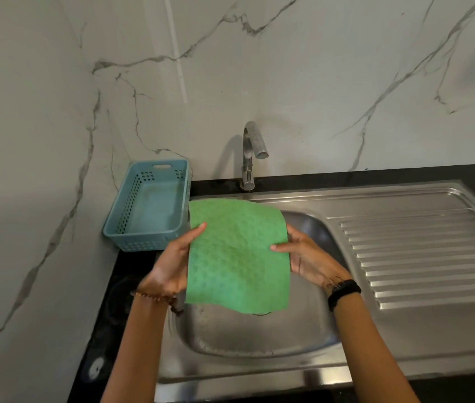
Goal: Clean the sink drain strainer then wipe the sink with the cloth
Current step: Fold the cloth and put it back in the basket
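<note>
Head view: one wide-angle look down at a steel sink set in a dark counter, marble wall behind.
Cloth: a green cloth (pixel 237 254) is held out flat and open above the sink basin, its far edge towards the tap, its near edge hanging wavy over the drain area.
Left hand: the left hand (pixel 172 267) pinches the cloth's left edge, thumb on top and fingers hidden beneath; a bead bracelet sits on that wrist.
Right hand: the right hand (pixel 307 258) pinches the cloth's right edge the same way, thumb lying on the green surface; a black band (pixel 344 292) circles the wrist.
Sink: the sink (pixel 256 335) basin lies under the cloth, its metal dull and marked; a ribbed drainboard (pixel 422 251) runs to the right.
Strainer: only a dark sliver shows just below the cloth's near edge (pixel 261 313); I cannot tell whether the strainer sits in the drain.
Tap: a curved metal tap (pixel 249 158) stands at the far rim, with no water visible.
Basket: a light blue perforated basket (pixel 150 205) sits on the counter (pixel 108 315), just left of the sink.
</note>
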